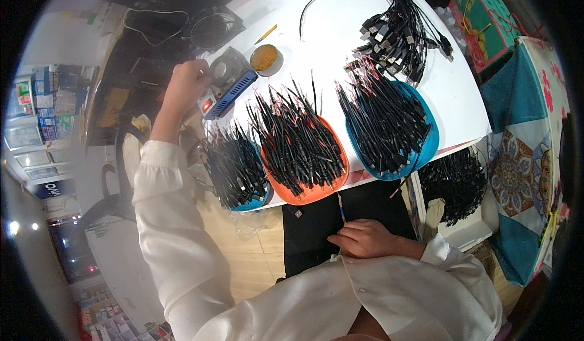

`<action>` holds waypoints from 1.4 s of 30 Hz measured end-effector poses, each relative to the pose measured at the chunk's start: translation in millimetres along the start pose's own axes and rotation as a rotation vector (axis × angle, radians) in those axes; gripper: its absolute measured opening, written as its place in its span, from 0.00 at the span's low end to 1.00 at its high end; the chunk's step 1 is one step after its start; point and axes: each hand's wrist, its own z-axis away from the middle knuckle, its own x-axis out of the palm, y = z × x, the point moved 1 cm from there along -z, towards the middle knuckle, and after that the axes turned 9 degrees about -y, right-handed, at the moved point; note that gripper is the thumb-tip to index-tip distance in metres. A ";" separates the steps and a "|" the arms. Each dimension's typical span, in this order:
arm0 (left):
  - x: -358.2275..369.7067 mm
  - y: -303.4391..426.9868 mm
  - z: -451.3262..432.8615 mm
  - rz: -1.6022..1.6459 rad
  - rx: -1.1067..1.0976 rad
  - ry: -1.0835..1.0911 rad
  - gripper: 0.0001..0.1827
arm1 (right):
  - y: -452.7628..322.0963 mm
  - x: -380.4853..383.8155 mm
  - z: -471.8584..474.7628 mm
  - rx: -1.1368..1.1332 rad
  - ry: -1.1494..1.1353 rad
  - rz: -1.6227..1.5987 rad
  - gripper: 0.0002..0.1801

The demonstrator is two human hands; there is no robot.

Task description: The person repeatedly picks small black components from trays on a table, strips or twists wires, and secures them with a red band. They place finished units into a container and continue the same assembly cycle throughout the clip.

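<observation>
My left hand [189,81] is at the left edge of the white table, its fingers curled beside a small blue-sided device [232,95] with a round metal pot [223,71] and a lit red switch. Whether those fingers pinch anything is hidden. Over my lap, my right hand [365,238] has its fingers bent; a thin strip [342,211] shows just above it, and I cannot tell if it is held. Short black cables with stripped ends fill a small blue tray [261,200], an orange tray [315,198] and a larger blue tray [431,147].
Behind the device stand a round tin of amber material [264,58] and a yellow pen-like tool [266,34]. A bundle of black USB cables [392,40] lies at the table's far right. More black cables [451,181] fill a white bin below. A green carton [483,22] stands right.
</observation>
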 end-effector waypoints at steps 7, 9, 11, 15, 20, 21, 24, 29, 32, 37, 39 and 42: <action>-3.9 7.0 -1.9 -0.120 -0.026 -0.041 0.07 | 0.2 -0.4 0.3 -0.012 0.013 0.000 0.15; -4.3 7.8 -2.5 -0.111 -0.040 -0.050 0.07 | 0.3 -0.1 0.7 -0.010 0.014 -0.005 0.15; -4.3 7.8 -3.2 -0.131 -0.032 -0.046 0.07 | 0.4 0.3 1.3 -0.001 0.009 -0.019 0.15; -2.2 5.3 -5.6 -0.108 -0.068 -0.039 0.06 | -0.4 0.1 2.8 -0.012 0.048 -0.009 0.15; -0.7 0.7 -9.6 -0.223 -0.062 -0.038 0.06 | -3.9 -3.4 3.1 0.015 0.086 -0.016 0.16; 0.3 0.2 -9.7 -0.225 -0.077 -0.042 0.07 | -4.6 -4.3 2.7 0.018 0.083 -0.006 0.14; 0.8 6.9 -2.8 -0.207 0.023 0.074 0.06 | -10.6 -6.0 3.3 0.037 0.089 0.006 0.11; -28.9 56.7 49.0 0.253 -0.023 0.201 0.06 | -24.7 -6.7 8.5 0.112 0.168 0.027 0.09; -45.1 115.9 122.6 0.631 0.170 0.316 0.03 | -41.8 -16.1 15.1 0.164 0.244 -0.069 0.08; -25.8 227.1 253.7 0.944 0.466 0.459 0.04 | -92.4 -58.1 9.8 0.194 0.527 -0.253 0.13; -7.9 266.8 284.9 1.232 0.526 0.395 0.06 | -119.4 -74.8 7.2 0.092 0.582 -0.331 0.26; 24.7 324.0 298.6 1.512 0.680 0.299 0.07 | -153.9 -81.8 6.3 -0.073 0.540 -0.398 0.32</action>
